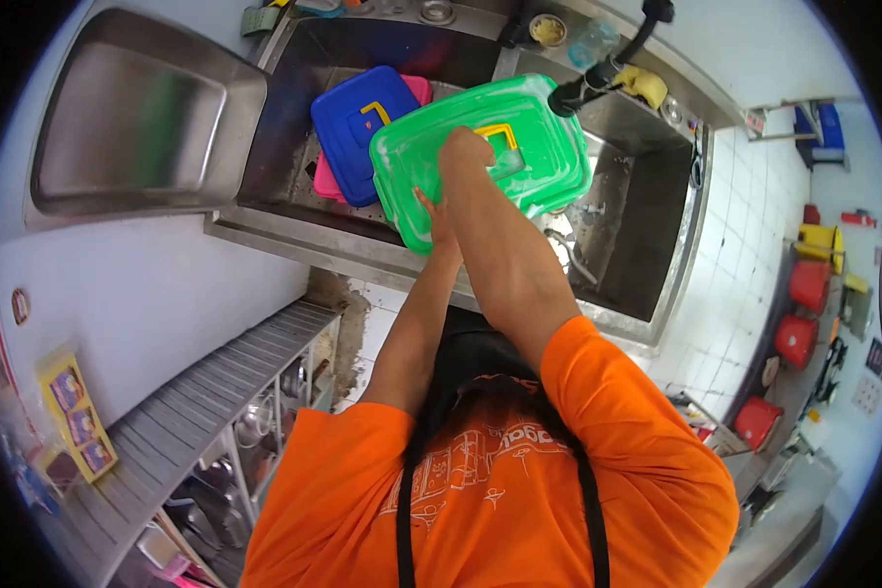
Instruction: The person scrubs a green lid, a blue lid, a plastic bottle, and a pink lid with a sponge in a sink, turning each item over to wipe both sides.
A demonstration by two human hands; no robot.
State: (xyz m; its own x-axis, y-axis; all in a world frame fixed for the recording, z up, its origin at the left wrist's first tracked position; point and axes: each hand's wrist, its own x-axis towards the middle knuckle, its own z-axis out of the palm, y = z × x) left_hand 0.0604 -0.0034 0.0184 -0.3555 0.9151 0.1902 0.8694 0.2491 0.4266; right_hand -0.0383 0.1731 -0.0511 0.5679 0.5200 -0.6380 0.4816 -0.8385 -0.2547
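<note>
A green plastic lid with a yellow handle is tilted over the sink, white suds smeared on its surface. My left hand grips its near edge, with fingers lying on the top face. Curled closed, my right hand presses on the lid beside the handle; whatever its fingers hold is hidden beneath. To the left, a blue lid with a yellow handle rests on a pink lid in the left basin.
A black faucet reaches over the lid's far right corner. The right basin holds a hose-like piece. On the back ledge are a yellow cloth and a small bowl. A slatted metal shelf stands at lower left.
</note>
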